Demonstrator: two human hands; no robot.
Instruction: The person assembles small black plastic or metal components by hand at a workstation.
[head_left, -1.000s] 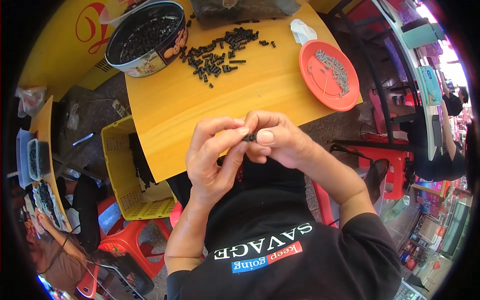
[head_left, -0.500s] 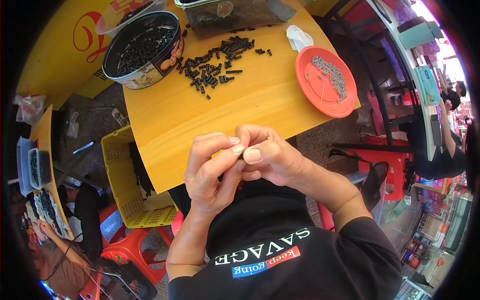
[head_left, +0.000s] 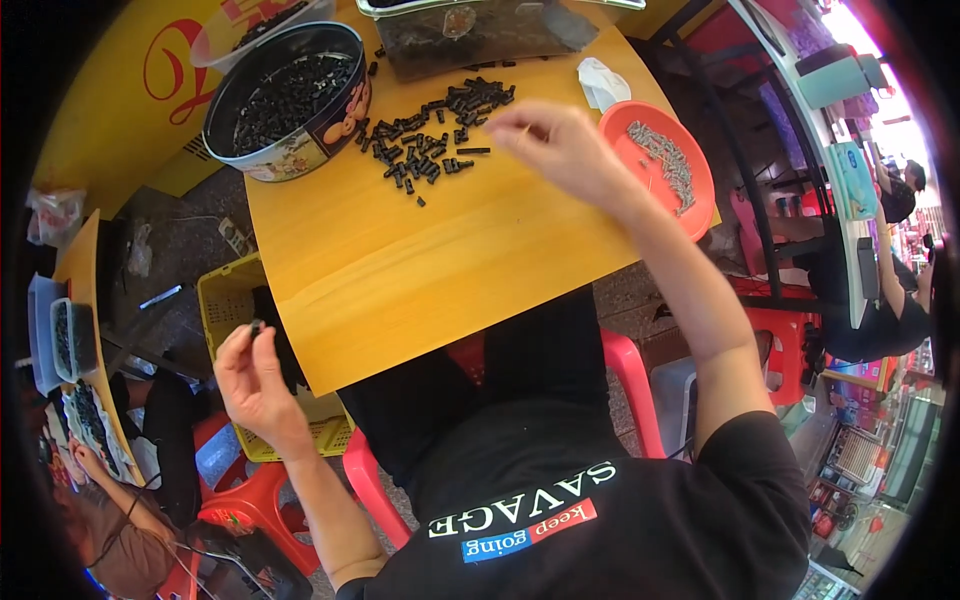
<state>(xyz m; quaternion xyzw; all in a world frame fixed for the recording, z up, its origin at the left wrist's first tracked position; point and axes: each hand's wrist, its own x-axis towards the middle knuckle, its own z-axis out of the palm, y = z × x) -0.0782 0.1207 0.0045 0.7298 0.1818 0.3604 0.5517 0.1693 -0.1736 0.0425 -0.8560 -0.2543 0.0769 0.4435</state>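
We have the left hand (head_left: 262, 390) out past the table's left edge, above the yellow crate (head_left: 228, 295), thumb and fingertips pinched on a small black piece (head_left: 257, 327). Over on the right, we watch the right hand (head_left: 565, 155) above the wooden table (head_left: 400, 275), fingertips pointing at the loose black parts (head_left: 415, 145); it's blurred, so we can't tell whether those fingers meet or grip anything. Beside that wrist we spot the red plate (head_left: 695, 145) bearing small grey pieces (head_left: 672, 165).
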